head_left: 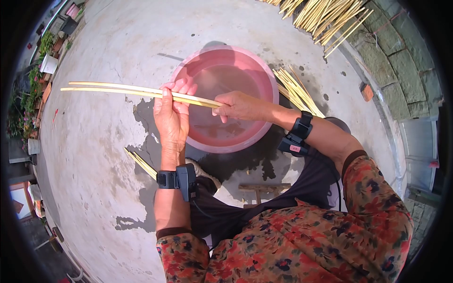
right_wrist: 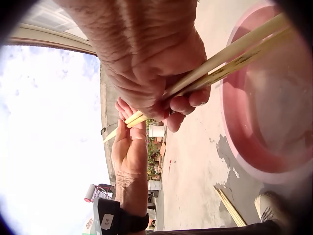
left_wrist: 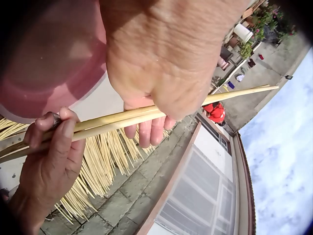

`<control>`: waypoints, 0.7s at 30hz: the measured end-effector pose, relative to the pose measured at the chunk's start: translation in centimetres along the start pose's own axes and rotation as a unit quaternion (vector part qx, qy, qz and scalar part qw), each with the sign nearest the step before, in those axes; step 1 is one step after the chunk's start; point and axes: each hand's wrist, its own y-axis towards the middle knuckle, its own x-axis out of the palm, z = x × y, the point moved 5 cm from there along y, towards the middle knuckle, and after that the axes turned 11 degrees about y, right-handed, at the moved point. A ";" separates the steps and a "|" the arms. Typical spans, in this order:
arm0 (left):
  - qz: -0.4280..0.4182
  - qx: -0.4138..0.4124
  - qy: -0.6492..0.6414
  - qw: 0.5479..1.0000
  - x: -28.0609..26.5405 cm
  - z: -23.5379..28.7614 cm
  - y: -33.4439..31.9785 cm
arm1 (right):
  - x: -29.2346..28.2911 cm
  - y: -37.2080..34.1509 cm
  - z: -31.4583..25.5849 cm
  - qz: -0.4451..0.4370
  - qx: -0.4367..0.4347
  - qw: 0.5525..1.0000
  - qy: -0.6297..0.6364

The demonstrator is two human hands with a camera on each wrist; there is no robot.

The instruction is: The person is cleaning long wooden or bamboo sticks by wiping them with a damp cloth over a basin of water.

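Two long pale yellow sticks (head_left: 118,88) lie side by side across both hands, above the left part of a pink basin (head_left: 271,89). The right hand (head_left: 238,106) pinches their right-hand ends between thumb and curled fingers; in the left wrist view the right hand (left_wrist: 51,161) shows a ring. Palm up, the left hand (head_left: 171,113) supports the sticks at mid-length, its fingers extended beneath and its thumb against them. From the right wrist view, the left hand (right_wrist: 129,152) is further along the sticks (right_wrist: 234,51). Murky water shows in the basin.
A large pile of sticks (head_left: 325,21) lies at the back right. Smaller bundles rest right of the basin (head_left: 297,92) and on the left by the forearm (head_left: 141,162). A low wooden stool (head_left: 264,187) stands between the legs. Potted plants (head_left: 35,89) line the far left.
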 end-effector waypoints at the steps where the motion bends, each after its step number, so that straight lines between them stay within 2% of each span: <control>1: -0.027 0.004 -0.008 1.000 0.0 -0.7 0.0 | 0.6 0.2 0.1 0.003 0.001 1.000 0.000; 2: -0.056 0.007 -0.018 0.998 0.0 -1.3 0.1 | 1.2 0.1 0.0 0.023 -0.020 0.999 -0.016; 3: -0.007 -0.003 -0.023 1.000 0.7 -1.1 -0.2 | 1.6 0.0 0.0 0.043 -0.040 0.998 -0.032; 6: 0.023 0.013 -0.040 0.999 -0.6 -0.6 0.1 | 2.4 1.2 1.4 0.082 -0.074 0.991 -0.082; 8: 0.050 0.024 -0.005 0.998 -1.0 0.1 0.3 | 2.2 2.0 2.2 0.082 -0.100 0.986 -0.110; 11: 0.149 0.133 0.062 0.978 -4.5 3.5 0.5 | 1.6 2.9 6.6 0.045 -0.038 0.987 -0.148; 12: 0.193 0.157 0.090 0.964 -6.2 4.8 0.5 | 1.1 3.1 10.1 0.045 -0.006 0.988 -0.145; 14: 0.205 0.150 0.113 0.961 -7.8 4.5 0.4 | 0.2 3.3 18.5 -0.039 0.067 0.979 -0.190; 15: 0.210 0.148 0.127 0.958 -7.9 4.3 0.2 | -1.2 2.2 23.4 0.057 0.165 0.984 0.034; 16: 0.214 0.147 0.140 0.955 -8.3 3.7 0.3 | -2.2 1.3 27.4 0.151 0.253 0.922 0.253; 18: 0.224 0.122 0.162 0.953 -9.0 2.1 0.0 | -4.3 1.2 28.4 0.322 0.198 0.876 0.298; 19: 0.230 0.073 0.159 0.957 -8.9 0.3 0.0 | -4.5 1.7 29.5 0.318 0.206 0.874 0.304; 20: 0.234 0.029 0.153 0.960 -8.8 -1.1 -0.1 | -6.0 2.0 29.9 0.416 0.159 0.844 0.298; 21: 0.237 0.028 0.157 0.958 -8.8 -1.9 -0.2 | -7.0 1.9 30.2 0.509 0.110 0.804 0.287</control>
